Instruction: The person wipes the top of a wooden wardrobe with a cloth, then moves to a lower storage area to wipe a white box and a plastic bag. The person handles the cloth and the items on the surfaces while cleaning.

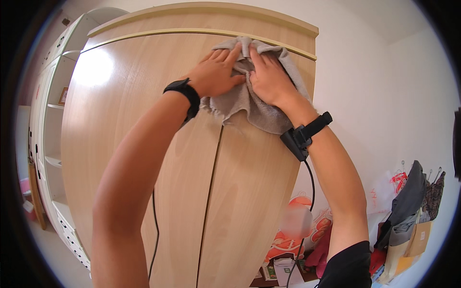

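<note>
A grey-beige terry towel (240, 103) with a frayed lower edge is bunched against the upper part of a light wood-grain wardrobe (144, 96). My left hand (216, 72) holds the towel's left side to the door, its fingers pointing up and its thumb reaching right across the folds. Close beside it, my right hand (271, 79) grips the towel's right side, some fingertips sunk among the folds. Both hands are just below the horizontal strip under the wardrobe's top. A black strap circles each wrist; the right one carries a small black device (295, 142) with a cable.
A white shelf unit (55, 134) stands left of the wardrobe. Clothes and bags (403, 216) hang on the right wall. Low on the right are red decorations (288, 245) and a surface with papers (288, 269). Black cables (155, 230) trail down by both arms.
</note>
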`<control>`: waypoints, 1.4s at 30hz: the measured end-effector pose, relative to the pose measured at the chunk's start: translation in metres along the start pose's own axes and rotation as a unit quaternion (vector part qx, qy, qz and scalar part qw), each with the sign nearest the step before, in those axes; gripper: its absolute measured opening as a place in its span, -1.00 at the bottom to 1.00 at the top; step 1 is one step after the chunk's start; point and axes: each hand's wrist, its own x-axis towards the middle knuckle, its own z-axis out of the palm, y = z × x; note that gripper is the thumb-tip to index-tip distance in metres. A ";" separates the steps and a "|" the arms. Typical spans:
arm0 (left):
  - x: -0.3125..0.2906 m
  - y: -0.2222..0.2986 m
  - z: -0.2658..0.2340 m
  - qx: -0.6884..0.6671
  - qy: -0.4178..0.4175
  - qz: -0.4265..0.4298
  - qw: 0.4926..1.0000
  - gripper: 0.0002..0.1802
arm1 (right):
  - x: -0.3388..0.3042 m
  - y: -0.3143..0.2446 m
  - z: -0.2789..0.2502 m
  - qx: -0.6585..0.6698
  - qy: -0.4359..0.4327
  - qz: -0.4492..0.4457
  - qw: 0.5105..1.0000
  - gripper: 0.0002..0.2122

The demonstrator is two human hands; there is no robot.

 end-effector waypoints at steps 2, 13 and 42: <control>-0.010 -0.009 -0.006 0.001 -0.009 -0.020 1.000 -0.08 | 0.000 -0.005 0.005 0.034 -0.004 -0.012 0.999 -0.42; 0.075 0.042 -0.007 -0.003 0.042 -0.016 0.999 -0.14 | 0.021 0.060 -0.051 -0.012 0.065 0.039 0.997 -0.47; 0.165 0.097 0.020 -0.061 -0.018 -0.014 0.998 -0.22 | 0.015 0.141 -0.029 0.162 0.194 0.055 0.966 -0.39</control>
